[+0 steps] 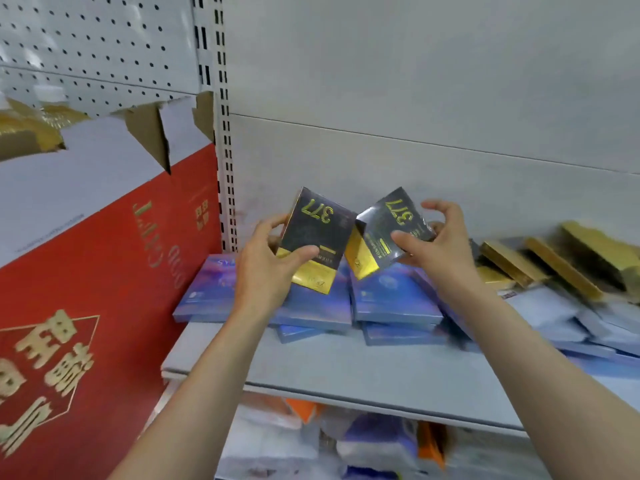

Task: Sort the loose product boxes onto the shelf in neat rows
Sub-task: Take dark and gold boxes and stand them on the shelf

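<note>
My left hand (266, 261) grips a black-and-gold box (317, 233) marked 377, thumb on its front and fingers behind. My right hand (434, 244) holds a second black-and-gold 377 box (386, 230), tilted, its thumb across the front. Both boxes hover above flat blue boxes (391, 303) stacked on the grey shelf (311, 368). The two held boxes nearly touch at their inner edges.
Gold boxes (554, 261) lean in a loose row at the right back of the shelf, with pale blue packets (571, 317) in front. A large red-and-white carton (104, 271) stands at left. A lower shelf holds mixed packets (346, 441).
</note>
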Demonstrator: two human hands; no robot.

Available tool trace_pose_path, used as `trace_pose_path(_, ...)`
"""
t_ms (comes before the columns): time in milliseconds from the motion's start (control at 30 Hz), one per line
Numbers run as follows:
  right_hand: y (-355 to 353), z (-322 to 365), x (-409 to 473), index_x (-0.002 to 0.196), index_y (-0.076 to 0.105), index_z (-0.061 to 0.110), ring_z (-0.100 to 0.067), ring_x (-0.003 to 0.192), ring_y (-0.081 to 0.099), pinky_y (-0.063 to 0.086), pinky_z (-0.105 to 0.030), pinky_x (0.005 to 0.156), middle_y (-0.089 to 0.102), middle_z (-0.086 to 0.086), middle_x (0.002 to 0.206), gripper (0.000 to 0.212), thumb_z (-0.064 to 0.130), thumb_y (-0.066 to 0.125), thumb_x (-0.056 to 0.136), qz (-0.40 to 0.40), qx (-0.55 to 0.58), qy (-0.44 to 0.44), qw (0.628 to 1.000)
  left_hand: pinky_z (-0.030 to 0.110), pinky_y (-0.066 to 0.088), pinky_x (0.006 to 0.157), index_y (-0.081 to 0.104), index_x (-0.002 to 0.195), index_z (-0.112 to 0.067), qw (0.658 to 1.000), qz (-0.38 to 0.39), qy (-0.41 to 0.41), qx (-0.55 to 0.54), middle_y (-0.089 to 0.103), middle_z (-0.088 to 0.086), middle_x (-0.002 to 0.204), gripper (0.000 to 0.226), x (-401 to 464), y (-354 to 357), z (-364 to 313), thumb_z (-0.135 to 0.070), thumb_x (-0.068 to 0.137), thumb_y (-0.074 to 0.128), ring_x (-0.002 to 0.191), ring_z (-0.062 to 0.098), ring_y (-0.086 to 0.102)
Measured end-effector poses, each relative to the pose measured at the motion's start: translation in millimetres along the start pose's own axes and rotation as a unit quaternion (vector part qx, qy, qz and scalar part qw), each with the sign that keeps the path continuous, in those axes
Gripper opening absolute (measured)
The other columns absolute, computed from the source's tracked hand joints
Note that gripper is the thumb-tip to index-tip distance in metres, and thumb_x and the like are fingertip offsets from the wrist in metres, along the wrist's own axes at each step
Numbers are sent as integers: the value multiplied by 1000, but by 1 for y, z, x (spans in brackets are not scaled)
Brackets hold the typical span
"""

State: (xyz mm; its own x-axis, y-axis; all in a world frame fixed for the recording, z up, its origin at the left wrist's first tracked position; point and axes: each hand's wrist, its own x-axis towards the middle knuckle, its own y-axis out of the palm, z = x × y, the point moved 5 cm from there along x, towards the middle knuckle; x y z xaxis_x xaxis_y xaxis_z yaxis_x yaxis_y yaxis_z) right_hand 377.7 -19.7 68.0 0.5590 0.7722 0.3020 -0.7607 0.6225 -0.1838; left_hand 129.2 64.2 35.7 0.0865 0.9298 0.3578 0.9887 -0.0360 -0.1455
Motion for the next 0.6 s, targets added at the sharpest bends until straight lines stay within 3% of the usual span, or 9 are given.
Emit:
trace_pose_path(67, -33, 5, -11, 130, 43, 51, -31, 77, 69, 61, -46, 71, 63, -2, 93, 76, 5, 76, 79, 2, -10, -18, 1000, 29, 48, 66, 60, 111, -47, 999, 29, 20, -22, 68, -7, 87, 53, -12, 21, -17, -27, 69, 84, 73, 9, 63)
trace_pose_path(133, -70, 10, -24, 133, 43, 54, -23, 71, 64, 61, -45, 67, 60, 14, 90, 80, 2, 73, 80, 3, -23, -38, 999, 23, 50, 70, 61, 111, -52, 997, 63, 41, -34, 67, -6, 85, 53, -29, 46, -37, -23, 72, 82, 74, 10, 62)
trace_pose_path(233, -136, 13, -45, 126, 49, 52, -24, 83, 67, 61, -52, 67, 61, 3, 109, 78, 0, 75, 75, -25, -21, -46, 998, 19, 51, 72, 62, 118, -41, 990, 118, 42, -70, 68, -3, 90, 51, -67, 93, -64, -16, 77, 79, 75, 7, 62)
trace_pose_path(333, -214, 4, -68, 117, 46, 46, -30, 94, 67, 60, -50, 74, 62, -10, 115, 70, 12, 84, 68, -81, -36, -32, 996, 20, 50, 71, 58, 117, -27, 979, 180, 11, -98, 68, 1, 102, 47, -109, 148, -87, -14, 76, 76, 87, 9, 65)
trace_pose_path(433, -299, -9, -96, 103, 43, 37, -29, 83, 65, 57, -43, 68, 63, -19, 108, 57, 21, 87, 69, -135, -20, -9, 991, 21, 49, 67, 57, 106, -21, 968, 229, -4, -106, 66, 2, 102, 39, -153, 207, -116, -12, 70, 71, 88, 13, 64)
trace_pose_path(600, -457, -36, -157, 76, 43, 23, -27, 74, 67, 59, -40, 60, 56, -11, 78, 40, 26, 83, 76, -240, 12, 7, 971, 25, 45, 71, 68, 89, -18, 952, 288, 19, -99, 69, -1, 85, 16, -234, 316, -176, -18, 77, 79, 79, 12, 61)
